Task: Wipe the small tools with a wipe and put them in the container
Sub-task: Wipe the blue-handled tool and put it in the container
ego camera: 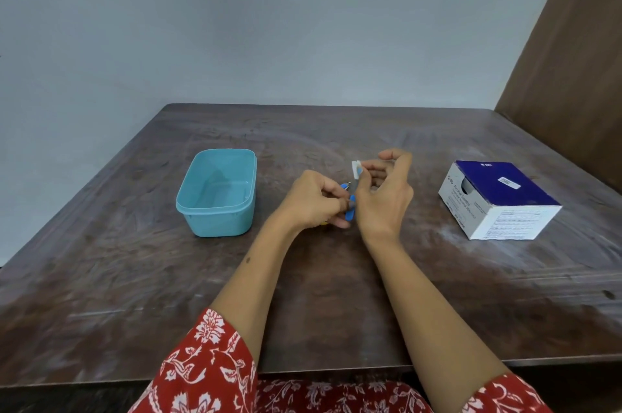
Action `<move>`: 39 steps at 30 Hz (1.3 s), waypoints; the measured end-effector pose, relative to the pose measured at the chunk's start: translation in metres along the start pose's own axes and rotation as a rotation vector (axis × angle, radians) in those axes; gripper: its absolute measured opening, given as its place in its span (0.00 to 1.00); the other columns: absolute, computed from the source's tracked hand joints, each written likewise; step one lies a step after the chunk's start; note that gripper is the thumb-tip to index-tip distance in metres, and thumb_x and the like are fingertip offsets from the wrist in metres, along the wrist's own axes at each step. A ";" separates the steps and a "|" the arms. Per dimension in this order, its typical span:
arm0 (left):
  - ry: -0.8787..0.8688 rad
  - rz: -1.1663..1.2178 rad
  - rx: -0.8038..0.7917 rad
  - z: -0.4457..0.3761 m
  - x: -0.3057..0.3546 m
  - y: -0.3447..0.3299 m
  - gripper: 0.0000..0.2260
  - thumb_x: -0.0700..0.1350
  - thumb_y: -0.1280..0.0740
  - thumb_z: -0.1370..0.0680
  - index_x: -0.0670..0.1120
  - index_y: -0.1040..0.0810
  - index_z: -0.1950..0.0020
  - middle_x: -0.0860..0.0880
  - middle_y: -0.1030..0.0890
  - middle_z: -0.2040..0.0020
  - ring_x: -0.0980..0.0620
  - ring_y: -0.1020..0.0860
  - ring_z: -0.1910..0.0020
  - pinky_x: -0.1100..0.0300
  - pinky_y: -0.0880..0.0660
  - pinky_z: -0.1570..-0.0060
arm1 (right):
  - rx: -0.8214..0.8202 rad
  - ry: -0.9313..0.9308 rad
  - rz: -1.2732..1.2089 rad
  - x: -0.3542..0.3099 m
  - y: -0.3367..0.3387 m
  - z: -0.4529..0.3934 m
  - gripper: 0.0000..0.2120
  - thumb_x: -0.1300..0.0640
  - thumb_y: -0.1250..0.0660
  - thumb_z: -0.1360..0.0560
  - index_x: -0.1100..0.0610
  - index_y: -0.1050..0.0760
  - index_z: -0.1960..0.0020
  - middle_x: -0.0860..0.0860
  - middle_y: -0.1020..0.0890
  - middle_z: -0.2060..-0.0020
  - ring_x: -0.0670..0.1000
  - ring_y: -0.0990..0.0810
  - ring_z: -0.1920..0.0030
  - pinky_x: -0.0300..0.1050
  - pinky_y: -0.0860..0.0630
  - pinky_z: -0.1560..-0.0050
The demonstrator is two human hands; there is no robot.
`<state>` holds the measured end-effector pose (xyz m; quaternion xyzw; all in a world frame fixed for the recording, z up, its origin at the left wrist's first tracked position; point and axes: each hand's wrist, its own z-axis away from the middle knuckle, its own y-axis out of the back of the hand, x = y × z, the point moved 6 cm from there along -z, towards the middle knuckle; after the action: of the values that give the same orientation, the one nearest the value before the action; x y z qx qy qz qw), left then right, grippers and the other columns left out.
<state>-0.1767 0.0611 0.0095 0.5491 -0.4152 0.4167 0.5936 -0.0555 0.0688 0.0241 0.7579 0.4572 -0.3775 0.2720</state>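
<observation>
My left hand [316,199] grips a small tool with blue handles [350,210] above the middle of the dark wooden table [336,295]. My right hand [383,190] pinches a small white wipe [356,167] around the tool's upper end. Most of the tool is hidden between my fingers. A light blue plastic container [217,192] stands open to the left of my hands, and it looks empty.
A blue and white box of alcohol swabs [498,200] sits at the right of the table. A grey wall runs behind the table, and a brown wooden panel [572,59] rises at the far right.
</observation>
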 end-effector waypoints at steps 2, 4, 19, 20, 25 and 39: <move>-0.011 -0.003 0.026 0.000 0.000 0.002 0.07 0.31 0.34 0.26 0.32 0.20 0.50 0.37 0.18 0.58 0.48 0.18 0.69 0.57 0.18 0.62 | -0.004 -0.003 -0.003 0.000 0.000 0.000 0.15 0.70 0.36 0.28 0.54 0.36 0.50 0.51 0.20 0.62 0.46 0.21 0.63 0.31 0.27 0.63; -0.037 0.000 0.099 -0.001 -0.001 0.006 0.07 0.33 0.35 0.25 0.35 0.19 0.50 0.37 0.17 0.57 0.42 0.17 0.63 0.49 0.19 0.56 | -0.051 0.008 0.001 -0.002 -0.004 0.001 0.15 0.69 0.34 0.30 0.55 0.35 0.51 0.49 0.21 0.65 0.44 0.22 0.65 0.30 0.27 0.64; -0.035 0.054 0.152 -0.002 -0.005 0.009 0.08 0.33 0.36 0.24 0.36 0.18 0.50 0.35 0.17 0.54 0.40 0.17 0.58 0.49 0.19 0.54 | -0.102 -0.011 0.036 0.001 -0.008 0.003 0.14 0.63 0.28 0.32 0.53 0.32 0.55 0.46 0.22 0.68 0.41 0.23 0.68 0.29 0.27 0.66; -0.028 0.060 0.116 -0.001 -0.004 0.007 0.08 0.33 0.35 0.24 0.35 0.19 0.48 0.35 0.17 0.53 0.40 0.17 0.59 0.53 0.18 0.56 | -0.080 -0.011 0.030 0.001 -0.006 0.003 0.13 0.63 0.29 0.31 0.53 0.32 0.55 0.46 0.22 0.67 0.41 0.23 0.68 0.29 0.27 0.65; -0.014 0.102 0.062 -0.003 -0.005 0.000 0.08 0.33 0.34 0.24 0.34 0.20 0.48 0.35 0.18 0.53 0.42 0.18 0.61 0.54 0.19 0.55 | -0.024 -0.038 0.003 0.002 -0.001 0.000 0.12 0.65 0.31 0.30 0.54 0.32 0.54 0.48 0.21 0.65 0.41 0.22 0.66 0.32 0.25 0.63; -0.049 0.078 0.118 -0.007 -0.007 0.005 0.09 0.32 0.35 0.25 0.36 0.19 0.47 0.37 0.17 0.54 0.42 0.17 0.60 0.51 0.19 0.55 | -0.037 -0.010 0.000 -0.003 -0.001 0.000 0.12 0.65 0.31 0.31 0.56 0.32 0.54 0.44 0.25 0.69 0.40 0.24 0.68 0.30 0.27 0.66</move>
<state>-0.1831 0.0681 0.0038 0.5768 -0.4252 0.4496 0.5332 -0.0572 0.0675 0.0262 0.7510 0.4627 -0.3727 0.2881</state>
